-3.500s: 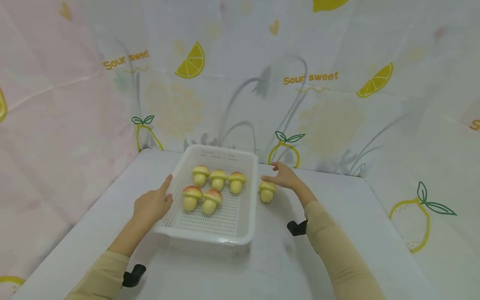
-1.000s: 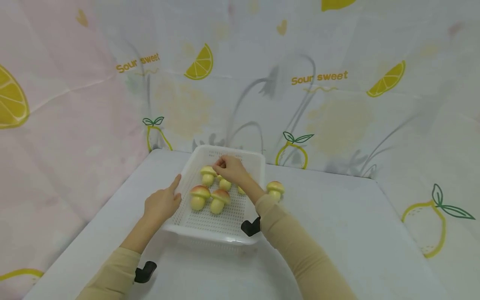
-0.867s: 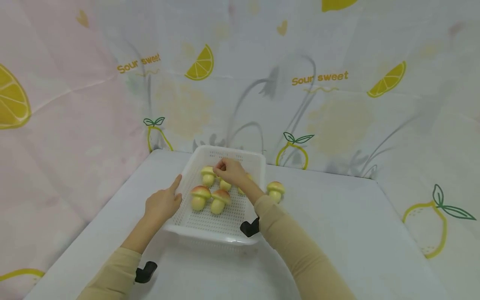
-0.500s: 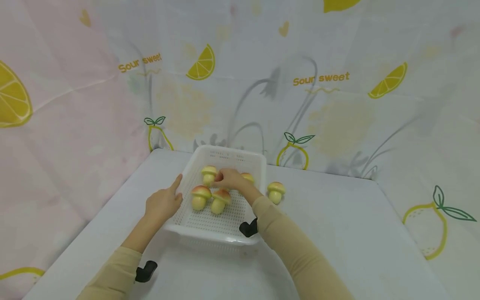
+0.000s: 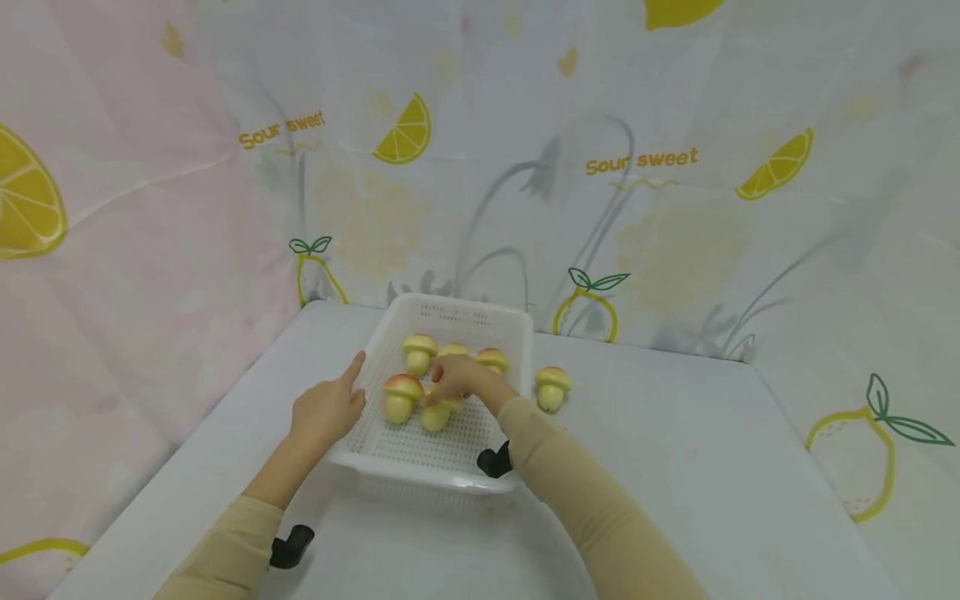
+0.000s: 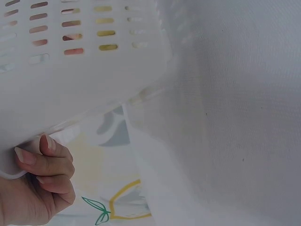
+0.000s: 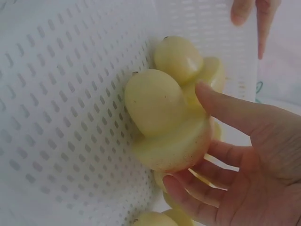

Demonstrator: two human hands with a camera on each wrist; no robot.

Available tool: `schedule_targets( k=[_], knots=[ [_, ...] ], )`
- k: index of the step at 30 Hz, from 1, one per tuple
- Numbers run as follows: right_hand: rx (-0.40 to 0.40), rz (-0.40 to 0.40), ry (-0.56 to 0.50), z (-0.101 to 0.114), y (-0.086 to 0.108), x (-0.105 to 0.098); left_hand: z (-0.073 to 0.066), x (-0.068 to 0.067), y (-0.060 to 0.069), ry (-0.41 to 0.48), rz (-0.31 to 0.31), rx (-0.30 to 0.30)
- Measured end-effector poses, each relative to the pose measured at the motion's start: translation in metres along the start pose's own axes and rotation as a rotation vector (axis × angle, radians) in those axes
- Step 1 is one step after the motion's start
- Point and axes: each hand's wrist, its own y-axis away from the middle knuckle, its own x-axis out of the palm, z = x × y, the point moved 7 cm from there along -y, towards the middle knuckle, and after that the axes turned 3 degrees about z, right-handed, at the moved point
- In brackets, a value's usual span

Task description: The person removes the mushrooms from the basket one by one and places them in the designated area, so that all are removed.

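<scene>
A white perforated plastic basket (image 5: 427,477) stands on the table with several mushroom-shaped pieces inside, yellow with reddish caps. My left hand (image 5: 324,410) holds its left rim; in the left wrist view the fingers (image 6: 56,162) curl round the rim's edge. Inside the basket, my right hand (image 5: 459,377) is at the front right mushroom (image 5: 435,419). The right wrist view shows thumb and fingers round this mushroom's cap (image 7: 176,146), its stem pointing away from the palm. Another mushroom (image 5: 401,407) sits just left of it. The hand partly covers the back row.
One more mushroom (image 5: 552,390) stands on the white table (image 5: 660,467), just outside the basket's right wall. A lemon-printed cloth (image 5: 480,167) hangs behind and at both sides.
My right hand has gone from the mushroom outside the basket to inside it, then forward from the back row to the front right mushroom. My left hand stays on the rim.
</scene>
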Motion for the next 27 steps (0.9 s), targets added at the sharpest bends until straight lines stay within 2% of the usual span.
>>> schedule_targets(
  k=[12, 20, 27],
  knots=[
    [-0.010, -0.004, -0.050, -0.002, -0.004, 0.008, 0.000, 0.000, 0.001, 0.004, -0.010, -0.007],
    [0.050, 0.044, -0.116, -0.005, -0.002, 0.012, -0.002, -0.004, 0.001, -0.001, -0.013, -0.009],
    [0.076, 0.081, -0.143, -0.004, 0.000, 0.017, 0.000, -0.003, 0.002, -0.004, -0.014, -0.003]
  ],
)
